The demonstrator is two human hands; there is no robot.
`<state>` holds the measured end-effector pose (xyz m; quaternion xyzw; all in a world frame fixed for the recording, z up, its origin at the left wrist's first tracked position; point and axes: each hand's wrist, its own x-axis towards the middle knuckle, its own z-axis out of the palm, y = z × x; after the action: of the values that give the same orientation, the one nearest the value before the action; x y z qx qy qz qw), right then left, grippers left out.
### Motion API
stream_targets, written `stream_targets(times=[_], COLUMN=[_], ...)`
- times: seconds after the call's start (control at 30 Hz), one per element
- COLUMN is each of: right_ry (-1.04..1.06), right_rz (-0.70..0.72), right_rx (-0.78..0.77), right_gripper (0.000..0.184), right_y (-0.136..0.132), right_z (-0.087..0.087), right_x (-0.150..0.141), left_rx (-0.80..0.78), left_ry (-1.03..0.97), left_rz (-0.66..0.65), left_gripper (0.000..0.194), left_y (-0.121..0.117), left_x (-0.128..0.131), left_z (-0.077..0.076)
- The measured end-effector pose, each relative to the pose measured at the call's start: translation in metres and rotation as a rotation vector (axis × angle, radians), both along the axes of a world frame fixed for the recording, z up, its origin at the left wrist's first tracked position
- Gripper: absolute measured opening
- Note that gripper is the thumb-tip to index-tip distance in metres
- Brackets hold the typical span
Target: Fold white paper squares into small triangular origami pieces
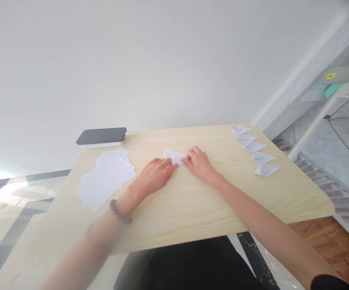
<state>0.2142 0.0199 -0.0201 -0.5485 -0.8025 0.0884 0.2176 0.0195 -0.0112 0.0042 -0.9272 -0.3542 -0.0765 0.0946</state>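
- Fingers of the right hand (pixel 201 164) are drawn in close, thumb and curled forefinger pinching the right end of a small folded paper (pixel 173 154)
- Fingertips of the left hand (pixel 154 175) touch the same piece at its lower left edge, with a narrow gap between them; whether they grip it or only press, I cannot tell
- Folded paper lies flat between the two sets of fingers, its left corner reaching out beyond the left fingertips on the far side, its right end partly hidden by the right ones
- Table (pixel 192 209) of pale wood grain spreads beneath the fingers
- Loose white sheets (pixel 104 179) overlap in a pile left of the left fingers
- Dark flat device (pixel 102 136) sits on a white base, farther off and left of the fingers, a white cable (pixel 133 134) at its right end
- Five folded pieces (pixel 266 170) form a slanting row, well apart to the right of the right fingers
- Beaded bracelet (pixel 120 212) circles the wrist behind the left fingers
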Motion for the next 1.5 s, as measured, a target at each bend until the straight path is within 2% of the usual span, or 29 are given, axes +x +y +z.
stream_targets(times=[0.5, 0.73, 0.83, 0.93, 1.07, 1.3, 1.5], right_ry=[-0.02, -0.003, 0.039, 0.061, 0.115, 0.379, 0.374], right_rz=[-0.03, -0.056, -0.042, 0.011, 0.057, 0.089, 0.124], right_rx=[-0.01, 0.017, 0.03, 0.027, -0.047, -0.296, -0.285], right_gripper=[0.021, 0.017, 0.015, 0.023, 0.027, 0.028, 0.024], right_y=[0.001, -0.001, -0.002, -0.004, -0.004, 0.006, 0.008], right_z=[-0.002, -0.003, -0.004, -0.003, 0.002, 0.01, 0.011], right_x=[-0.002, -0.003, -0.002, 0.0, 0.004, 0.017, 0.018], left_rx=[-0.045, -0.157, -0.193, -0.187, -0.183, -0.181, -0.149], left_ry=[0.013, -0.016, -0.008, -0.003, 0.003, 0.02, -0.023], left_rz=[0.016, 0.025, 0.047, 0.066, 0.074, 0.064, 0.024], left_gripper=[0.031, 0.032, 0.032, 0.031, 0.031, 0.034, 0.034], left_y=[-0.002, -0.003, -0.003, -0.004, -0.004, -0.003, -0.001], left_x=[0.003, 0.001, 0.001, 0.002, 0.003, 0.002, -0.001], left_z=[0.002, 0.008, 0.011, 0.012, 0.012, 0.014, 0.007])
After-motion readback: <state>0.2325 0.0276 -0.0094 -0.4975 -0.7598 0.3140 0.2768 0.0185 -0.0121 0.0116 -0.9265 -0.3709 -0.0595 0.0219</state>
